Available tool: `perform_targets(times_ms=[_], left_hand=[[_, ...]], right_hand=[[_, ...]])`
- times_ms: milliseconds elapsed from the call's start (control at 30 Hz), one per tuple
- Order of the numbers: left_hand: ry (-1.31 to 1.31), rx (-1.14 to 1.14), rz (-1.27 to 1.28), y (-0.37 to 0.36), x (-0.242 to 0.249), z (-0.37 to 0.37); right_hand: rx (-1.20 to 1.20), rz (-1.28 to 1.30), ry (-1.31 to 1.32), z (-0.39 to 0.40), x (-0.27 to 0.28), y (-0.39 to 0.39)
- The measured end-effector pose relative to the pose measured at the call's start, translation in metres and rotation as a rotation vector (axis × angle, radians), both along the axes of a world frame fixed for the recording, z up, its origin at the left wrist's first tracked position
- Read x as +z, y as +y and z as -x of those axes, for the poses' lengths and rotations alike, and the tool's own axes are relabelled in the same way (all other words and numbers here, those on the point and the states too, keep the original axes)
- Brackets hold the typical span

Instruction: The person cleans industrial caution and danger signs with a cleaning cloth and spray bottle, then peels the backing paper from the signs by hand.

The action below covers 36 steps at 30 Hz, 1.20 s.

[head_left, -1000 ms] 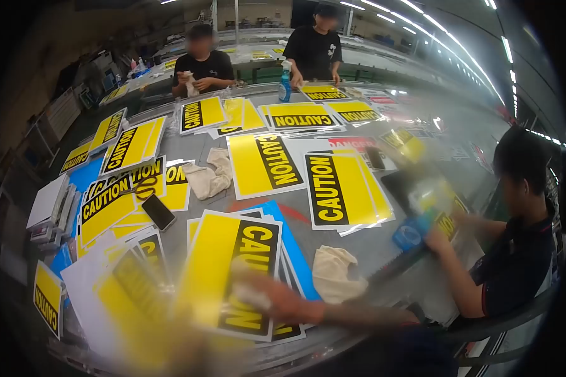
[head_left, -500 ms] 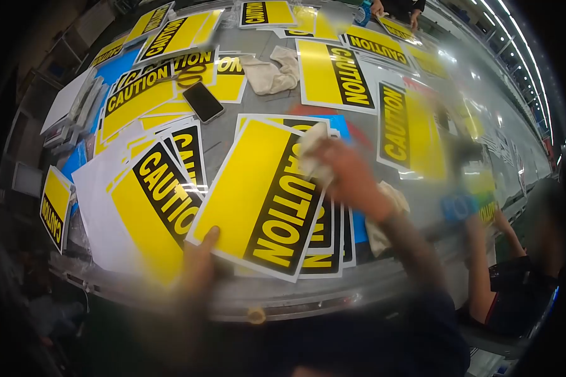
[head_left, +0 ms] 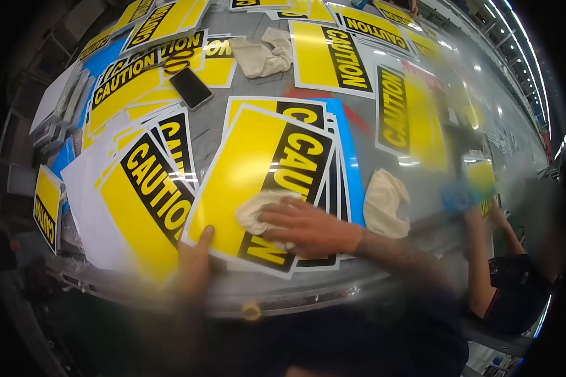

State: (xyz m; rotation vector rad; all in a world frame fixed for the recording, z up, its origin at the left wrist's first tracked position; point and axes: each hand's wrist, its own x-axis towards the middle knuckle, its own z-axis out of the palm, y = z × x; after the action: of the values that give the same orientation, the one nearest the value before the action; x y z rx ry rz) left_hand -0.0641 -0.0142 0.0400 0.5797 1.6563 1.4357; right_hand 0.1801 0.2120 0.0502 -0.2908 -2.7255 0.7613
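A yellow and black caution sign (head_left: 239, 163) lies tilted on top of a stack of like signs near the table's front edge. My left hand (head_left: 196, 257) grips its lower left corner, with the thumb on the face. A white cloth (head_left: 258, 212) is bunched under my right hand (head_left: 308, 227), pressed on the lower part of the sign and covering some of its lettering. A blue sheet (head_left: 348, 147) shows beneath the stack on the right. To the left, more caution signs (head_left: 144, 201) are fanned out over white sheets.
A phone (head_left: 191, 88) and scissors (head_left: 178, 61) lie beyond the signs. One crumpled cloth (head_left: 264, 55) is farther back, another cloth (head_left: 385, 204) to the right. At the right edge a co-worker's arm (head_left: 481, 270) reaches over the table.
My right hand has swept the cloth from the sign's upper right down to its lower middle. My left hand still holds the corner. The view has shifted slightly.
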Motion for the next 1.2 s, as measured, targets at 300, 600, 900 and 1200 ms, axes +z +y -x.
perform_targets(times_ms=[300,600,900,1200], left_hand=[[-0.795,0.256,-0.330,-0.011,0.008,-0.032],[-0.436,-0.131,0.022,-0.004,-0.005,-0.066],[-0.448,-0.113,0.069,-0.002,-0.003,-0.068],[-0.554,-0.117,0.075,-0.008,-0.012,-0.064]], right_hand=[[-0.425,-0.126,0.048,-0.032,-0.008,0.041],[-0.037,0.194,-0.078,-0.032,-0.002,-0.070],[-0.805,0.959,0.657,-0.070,0.005,0.121],[-0.522,0.511,0.477,-0.063,0.057,0.085]])
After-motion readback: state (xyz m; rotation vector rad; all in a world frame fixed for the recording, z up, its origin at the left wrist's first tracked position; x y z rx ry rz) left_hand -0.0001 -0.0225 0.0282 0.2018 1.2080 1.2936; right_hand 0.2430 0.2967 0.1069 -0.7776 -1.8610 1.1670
